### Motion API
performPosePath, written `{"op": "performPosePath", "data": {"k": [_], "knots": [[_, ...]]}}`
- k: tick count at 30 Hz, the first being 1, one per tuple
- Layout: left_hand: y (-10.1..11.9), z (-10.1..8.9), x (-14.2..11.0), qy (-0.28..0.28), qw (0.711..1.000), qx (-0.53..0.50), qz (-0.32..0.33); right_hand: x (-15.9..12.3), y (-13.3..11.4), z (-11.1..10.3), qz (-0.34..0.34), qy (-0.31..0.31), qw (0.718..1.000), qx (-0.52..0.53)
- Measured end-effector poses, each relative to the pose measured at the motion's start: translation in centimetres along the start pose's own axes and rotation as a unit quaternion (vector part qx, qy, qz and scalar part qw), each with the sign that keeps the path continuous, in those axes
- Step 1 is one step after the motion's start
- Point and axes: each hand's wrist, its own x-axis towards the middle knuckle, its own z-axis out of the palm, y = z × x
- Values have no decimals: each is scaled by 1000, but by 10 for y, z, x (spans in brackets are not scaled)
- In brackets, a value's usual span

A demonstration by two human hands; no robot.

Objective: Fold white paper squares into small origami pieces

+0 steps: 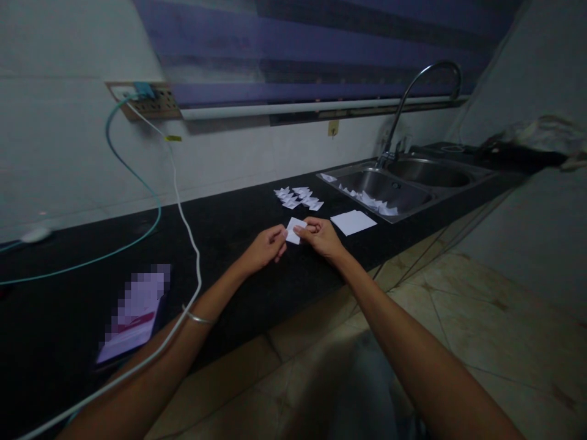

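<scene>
Between my two hands, just above the black counter, is a small piece of white paper (294, 231) that looks folded. My left hand (267, 247) pinches its left edge, fingers curled. With thumb on top, my right hand (323, 237) grips the right side of the same paper. Behind them on the counter lies a group of small folded white paper pieces (298, 197). A stack of flat white paper sheets (353, 222) rests to the right of my right hand. More folded paper pieces (371, 202) line the front edge of the sink.
A double steel sink (415, 198) with a tall curved faucet (403, 104) is at the right. On the left, a lit phone (132, 318) lies on the counter (220, 244). A white cable (186, 217) crosses over my left forearm; a teal cable (132, 171) hangs from a wall socket (158, 101).
</scene>
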Motion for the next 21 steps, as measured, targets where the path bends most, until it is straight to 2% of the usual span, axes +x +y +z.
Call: {"op": "performPosePath", "data": {"k": [5, 10, 12, 15, 18, 21], "knots": [[0, 1, 3, 24, 993, -85, -81, -1, -3, 0, -8, 72, 997, -23], [1, 1, 5, 17, 984, -130, -124, -3, -9, 3, -62, 85, 992, -67], [1, -1, 6, 22, 985, -124, -122, -4, -10, 5, -92, 60, 992, -55], [-2, -5, 11, 34, 986, -127, -104, -4, -10, 6, -123, -11, 991, -54], [-6, -8, 13, 48, 986, -132, -92, -2, -8, 3, -124, -60, 988, -70], [-9, -7, 10, 58, 988, -122, -74, -1, -9, 0, -105, -68, 991, -39]]}}
